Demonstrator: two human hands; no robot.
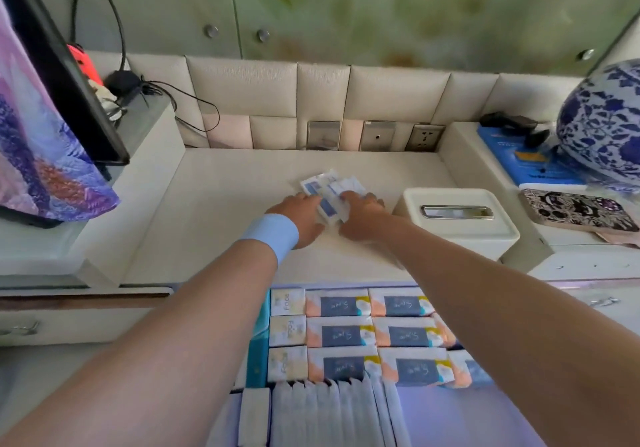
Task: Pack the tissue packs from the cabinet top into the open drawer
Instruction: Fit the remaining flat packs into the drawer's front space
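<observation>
Head-camera view, looking down over a cream cabinet top (225,225) and the open drawer (485,419) below it. Both bare forearms were extended forward, converging from the lower corners of the view toward the middle of the surface. The left hand (300,219), with a pale blue wristband (272,235) at the wrist, lay palm-down with its fingers against the left edge of a small pile of blue-and-white tissue packs (329,192). The right hand (362,216) pressed the right edge of the same pile, fingers curled over it, so that the two hands were close together and closed on the packs from opposite sides. The pile rested on the cabinet top, just left of a white tissue box (457,225) with a chrome slot. In the drawer, rows of packs with navy labels and peach corners (374,335) lay flat, touching one another; white packs (322,415) stood on edge nearer the camera. A blue-and-white porcelain jar (602,117) stood on the raised ledge at right, beside a patterned phone case (575,209). A dark-framed screen (62,76) leaned at left.
</observation>
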